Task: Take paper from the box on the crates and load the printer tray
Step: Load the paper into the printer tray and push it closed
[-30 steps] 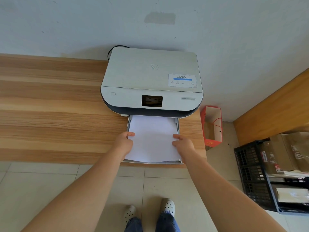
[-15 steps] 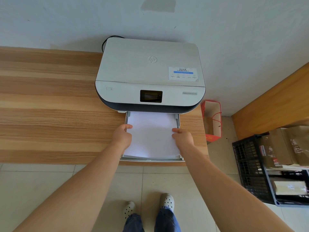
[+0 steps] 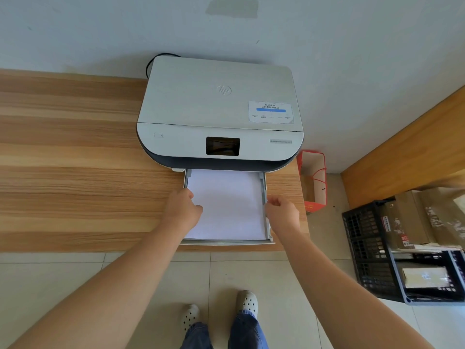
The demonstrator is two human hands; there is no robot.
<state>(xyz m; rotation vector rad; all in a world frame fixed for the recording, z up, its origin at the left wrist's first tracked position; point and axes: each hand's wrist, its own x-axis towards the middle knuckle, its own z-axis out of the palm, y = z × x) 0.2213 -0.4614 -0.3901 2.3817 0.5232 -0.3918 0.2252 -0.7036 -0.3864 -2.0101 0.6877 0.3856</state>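
At the surface's [image 3: 75, 152] near edge, toward its right end: printer tray [image 3: 227, 242] pulled out from under the printer [image 3: 219, 114], stack of paper [image 3: 227, 202] lying flat inside, far end hidden beneath the printer body. Left hand [image 3: 182, 210] resting on the paper's left margin, fingers curled, fingertips tucked out of sight; cannot tell whether pinching sheets. Right hand [image 3: 281, 212] at the tray's right rail, thumb and fingers drawn together on the side guide [image 3: 264, 190], actual contact hard to make out. On the floor at right, black crates [image 3: 370, 250] cut off by the frame edge, cardboard box [image 3: 412, 217] on top, contents unreadable.
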